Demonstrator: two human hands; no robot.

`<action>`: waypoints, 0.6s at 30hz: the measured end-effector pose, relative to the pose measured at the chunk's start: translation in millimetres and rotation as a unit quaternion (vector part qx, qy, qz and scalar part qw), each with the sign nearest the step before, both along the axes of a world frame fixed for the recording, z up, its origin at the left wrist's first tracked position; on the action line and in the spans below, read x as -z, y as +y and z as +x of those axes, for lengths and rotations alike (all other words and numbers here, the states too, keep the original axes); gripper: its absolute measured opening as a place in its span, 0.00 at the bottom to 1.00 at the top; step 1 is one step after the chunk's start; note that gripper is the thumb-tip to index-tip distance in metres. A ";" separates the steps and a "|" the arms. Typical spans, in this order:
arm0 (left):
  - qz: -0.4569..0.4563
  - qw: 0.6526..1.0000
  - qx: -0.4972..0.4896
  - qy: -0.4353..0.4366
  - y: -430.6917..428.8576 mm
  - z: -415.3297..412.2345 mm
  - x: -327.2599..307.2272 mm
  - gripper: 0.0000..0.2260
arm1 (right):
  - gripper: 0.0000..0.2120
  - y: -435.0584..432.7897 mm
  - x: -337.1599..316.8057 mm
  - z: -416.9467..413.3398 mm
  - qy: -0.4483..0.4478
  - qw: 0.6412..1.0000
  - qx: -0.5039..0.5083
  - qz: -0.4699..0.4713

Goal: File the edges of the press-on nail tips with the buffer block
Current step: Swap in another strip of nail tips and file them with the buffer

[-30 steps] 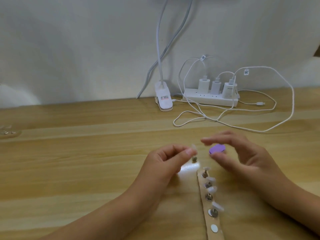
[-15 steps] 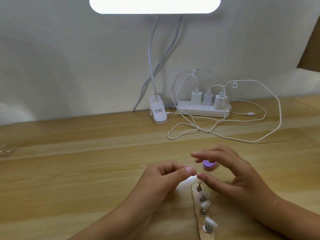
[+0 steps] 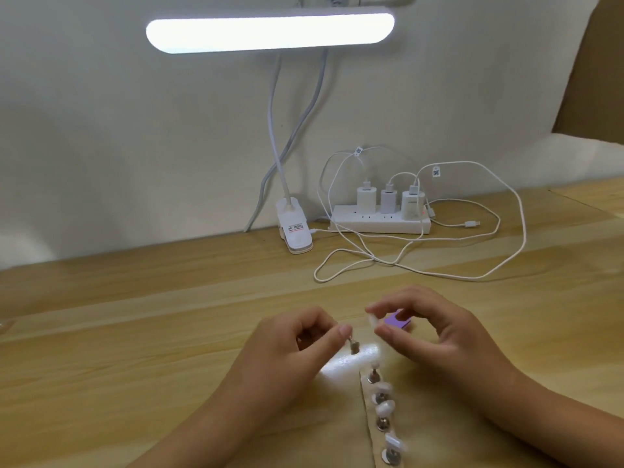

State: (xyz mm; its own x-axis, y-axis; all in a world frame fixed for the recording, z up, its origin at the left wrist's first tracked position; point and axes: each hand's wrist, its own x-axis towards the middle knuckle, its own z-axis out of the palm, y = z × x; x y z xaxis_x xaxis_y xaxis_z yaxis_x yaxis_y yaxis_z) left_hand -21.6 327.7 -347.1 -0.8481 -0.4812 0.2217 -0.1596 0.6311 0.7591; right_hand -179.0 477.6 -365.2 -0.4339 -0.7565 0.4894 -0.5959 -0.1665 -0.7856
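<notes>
My left hand pinches a small metal stand by its stem, just above the wooden table. My right hand pinches a clear nail tip between thumb and forefinger, a little apart from the stand. The purple buffer block lies on the table behind my right fingers, partly hidden by them. Below the hands, a tan strip carries several more metal stands, some topped with clear nail tips.
A white power strip with three chargers sits at the back by the wall. Loose white cables loop across the table in front of it. A clip lamp stands left of it, its lit bar overhead.
The nail tip has come off the stand: my right hand now holds the tip, my left keeps the stand. The view tilted up, bringing the lamp bar into sight.
</notes>
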 end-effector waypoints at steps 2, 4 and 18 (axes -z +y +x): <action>-0.251 0.967 -0.040 -0.028 -7.6 0.4 5.5 0.15 | 0.08 -1.3 -0.9 -3.8 -0.067 0.998 0.001 0.010; -0.315 0.947 -0.043 -0.036 -5.6 -1.9 9.7 0.15 | 0.09 -2.9 0.1 -6.3 -0.096 0.995 -0.005 0.016; -0.240 0.970 0.007 -0.022 -15.3 -5.9 18.0 0.08 | 0.12 -5.1 6.0 -12.8 -0.151 0.988 -0.016 0.037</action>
State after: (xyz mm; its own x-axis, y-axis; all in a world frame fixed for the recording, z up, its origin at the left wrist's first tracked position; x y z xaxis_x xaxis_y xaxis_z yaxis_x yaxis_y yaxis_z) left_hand -27.5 312.4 -365.0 -0.8678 -0.3186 0.3813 -0.1731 0.9132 0.3690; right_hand -191.8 472.5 -371.2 -0.5273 -0.8009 0.2837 -0.3277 -0.1164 -0.9376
